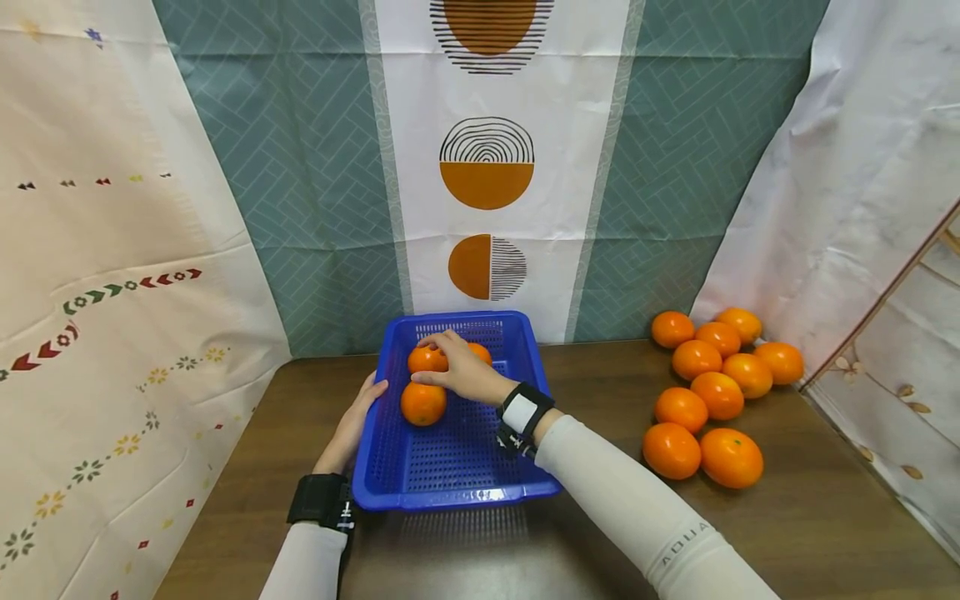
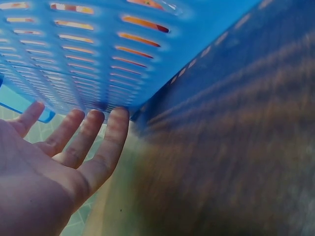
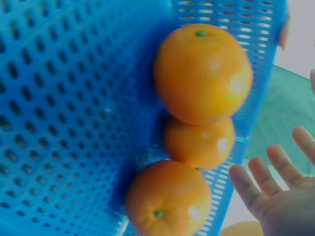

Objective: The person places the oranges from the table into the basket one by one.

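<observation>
Three oranges lie along the far left part of a blue plastic basket: a near orange, one behind it, and a third partly behind my right hand. That hand hovers over the basket with its fingers spread, holding nothing; the right wrist view shows a gap between its fingers and the fruit. My left hand holds the basket's left side, thumb over the rim. From the left wrist, its fingers lie straight against the slotted outer wall.
Several loose oranges sit in a group on the brown wooden table, to the basket's right. A patterned curtain hangs right behind the basket. Light cloth borders the table at left, and another cloth at right.
</observation>
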### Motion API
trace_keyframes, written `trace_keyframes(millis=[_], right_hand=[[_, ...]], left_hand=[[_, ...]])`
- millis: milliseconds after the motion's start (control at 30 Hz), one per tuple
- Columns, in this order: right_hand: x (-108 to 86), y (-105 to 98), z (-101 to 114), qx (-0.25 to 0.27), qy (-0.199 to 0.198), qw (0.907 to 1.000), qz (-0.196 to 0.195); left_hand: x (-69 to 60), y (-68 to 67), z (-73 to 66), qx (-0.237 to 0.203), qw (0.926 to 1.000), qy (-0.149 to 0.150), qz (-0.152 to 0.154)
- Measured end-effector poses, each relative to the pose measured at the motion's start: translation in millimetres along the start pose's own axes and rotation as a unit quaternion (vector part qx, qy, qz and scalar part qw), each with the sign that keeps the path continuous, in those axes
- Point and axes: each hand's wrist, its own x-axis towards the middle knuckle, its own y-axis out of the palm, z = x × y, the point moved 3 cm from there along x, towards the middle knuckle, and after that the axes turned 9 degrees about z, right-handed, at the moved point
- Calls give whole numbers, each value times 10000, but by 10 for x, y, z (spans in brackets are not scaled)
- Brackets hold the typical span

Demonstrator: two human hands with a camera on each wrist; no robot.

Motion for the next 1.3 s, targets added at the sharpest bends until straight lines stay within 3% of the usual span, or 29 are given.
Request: trace_keyframes(millis=[667,900,1300], right_hand=[[-237,-470,137,631,-421,9932,-880],[-413,-682,135,464,-509,9903,-1204],[-818,-903,81,642,-705,9813,-1669]], left_hand=[[-1,18,22,-197,9997,149,42],[-5,12,6,-137,9998,171,39],[-5,-15,13,-71,9999,125,32]])
